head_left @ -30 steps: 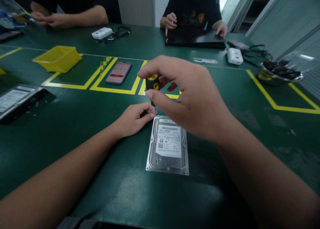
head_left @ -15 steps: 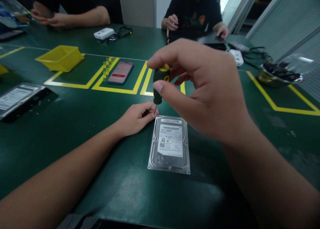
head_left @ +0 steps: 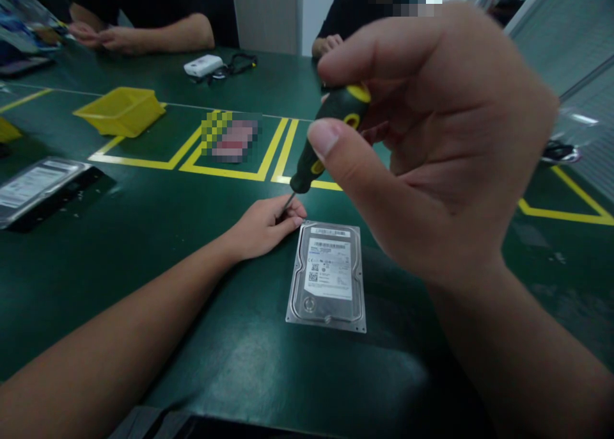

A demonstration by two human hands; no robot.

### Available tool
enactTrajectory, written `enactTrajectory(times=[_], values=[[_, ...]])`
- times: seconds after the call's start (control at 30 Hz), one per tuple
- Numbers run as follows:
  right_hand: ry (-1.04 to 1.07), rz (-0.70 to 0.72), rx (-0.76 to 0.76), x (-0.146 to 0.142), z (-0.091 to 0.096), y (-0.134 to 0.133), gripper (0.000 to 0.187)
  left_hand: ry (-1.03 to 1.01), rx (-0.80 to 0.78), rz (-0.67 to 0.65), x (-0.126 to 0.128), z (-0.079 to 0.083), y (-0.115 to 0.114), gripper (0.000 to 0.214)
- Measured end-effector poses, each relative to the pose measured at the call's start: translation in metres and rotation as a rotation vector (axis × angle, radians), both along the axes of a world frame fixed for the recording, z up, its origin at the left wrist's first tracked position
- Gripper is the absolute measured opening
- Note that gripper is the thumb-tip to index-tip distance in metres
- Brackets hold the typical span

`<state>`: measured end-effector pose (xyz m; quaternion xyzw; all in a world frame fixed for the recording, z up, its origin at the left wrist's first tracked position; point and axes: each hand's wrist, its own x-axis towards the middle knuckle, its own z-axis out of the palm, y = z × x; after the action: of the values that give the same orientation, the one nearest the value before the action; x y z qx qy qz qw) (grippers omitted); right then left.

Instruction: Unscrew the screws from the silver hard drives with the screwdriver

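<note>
A silver hard drive point(head_left: 328, 278) with a white label lies flat on the green table mat point(head_left: 201, 247). My right hand point(head_left: 432, 144) is raised close to the camera and grips a black and yellow screwdriver point(head_left: 326, 138) between thumb and fingers, tip slanting down to the left. My left hand point(head_left: 263, 226) rests on the mat at the drive's far left corner, fingers curled and pinched near the screwdriver's tip. What the left fingers hold is too small to see.
A yellow bin point(head_left: 119, 111) and a phone point(head_left: 233, 141) sit inside yellow floor-tape boxes beyond. Another drive on a black tray point(head_left: 41, 186) lies at the left. Two other people sit across the table, hands by white boxes point(head_left: 203, 64) and cables.
My right hand has lifted the screwdriver up and toward the camera, tilting it. My left hand and the hard drive stay in place.
</note>
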<state>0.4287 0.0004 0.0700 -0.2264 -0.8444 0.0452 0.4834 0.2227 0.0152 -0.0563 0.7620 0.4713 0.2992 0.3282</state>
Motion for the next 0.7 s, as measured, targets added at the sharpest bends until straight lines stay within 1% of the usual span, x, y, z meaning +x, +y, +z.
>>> enactTrajectory(times=[0.1, 0.27, 0.37, 0.43, 0.53, 0.63, 0.7], values=[[-0.013, 0.004, 0.013, -0.001, -0.002, 0.0, 0.008, -0.002, 0.004, 0.005, 0.0, -0.001, 0.0, 0.019], [0.015, 0.017, 0.013, -0.004, -0.007, 0.0, 0.012, 0.036, 0.017, 0.035, 0.003, 0.007, -0.005, 0.02], [0.028, 0.034, -0.031, -0.006, -0.009, 0.001, 0.01, 0.063, 0.038, 0.021, 0.004, 0.011, -0.006, 0.022], [0.023, 0.072, -0.063, -0.008, -0.011, 0.002, 0.009, 0.101, 0.046, 0.014, 0.003, 0.012, -0.005, 0.022], [0.04, 0.126, -0.062, -0.013, -0.018, 0.006, 0.013, 0.15, 0.055, -0.017, 0.001, 0.009, -0.001, 0.021], [0.041, 0.094, -0.098, -0.019, -0.027, 0.007, 0.016, 0.183, 0.076, -0.047, -0.001, 0.003, 0.003, 0.024], [0.037, 0.099, -0.128, -0.021, -0.032, 0.006, 0.017, 0.2, 0.09, -0.048, -0.002, 0.002, 0.004, 0.026]])
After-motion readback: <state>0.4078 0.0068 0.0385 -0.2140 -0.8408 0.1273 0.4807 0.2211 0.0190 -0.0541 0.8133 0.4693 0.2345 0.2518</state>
